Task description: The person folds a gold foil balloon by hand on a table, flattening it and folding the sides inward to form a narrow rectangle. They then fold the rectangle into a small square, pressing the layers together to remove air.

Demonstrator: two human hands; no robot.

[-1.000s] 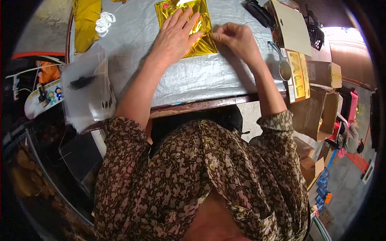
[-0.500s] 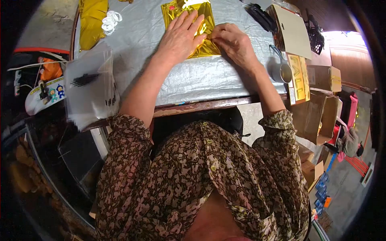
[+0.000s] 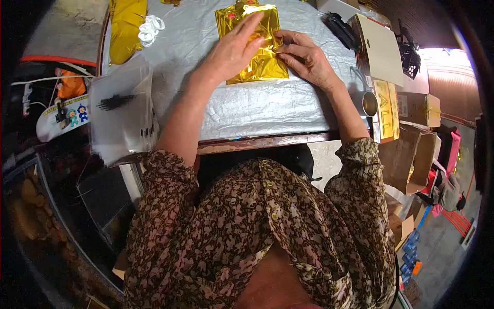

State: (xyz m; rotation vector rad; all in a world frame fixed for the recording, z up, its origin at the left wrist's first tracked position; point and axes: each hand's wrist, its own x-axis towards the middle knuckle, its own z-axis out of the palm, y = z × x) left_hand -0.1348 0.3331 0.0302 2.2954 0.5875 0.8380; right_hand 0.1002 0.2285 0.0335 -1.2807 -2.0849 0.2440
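Note:
A folded piece of shiny gold foil (image 3: 257, 73) lies flat on the silver-covered table (image 3: 267, 110), with a small red spot near its top left. My left hand (image 3: 229, 55) is over its left and middle part, tilted on edge, fingers stretched out and the thumb apart. At the foil's right edge, my right hand (image 3: 309, 61) has its thumb and a finger pinched together on the foil. Its index finger reaches out above that pinch.
Left on the table are more gold foil (image 3: 126, 31), a white string coil (image 3: 149, 32) and clear plastic bags (image 3: 121, 116) overhanging the edge. To the right stand a metal cup (image 3: 367, 104), a black tool-like object (image 3: 341, 32) and a yellow lettered box (image 3: 385, 105).
My left hand has turned from lying flat on the foil onto its edge. My right hand has shifted slightly outward to the foil's right edge. The whole view has moved a little.

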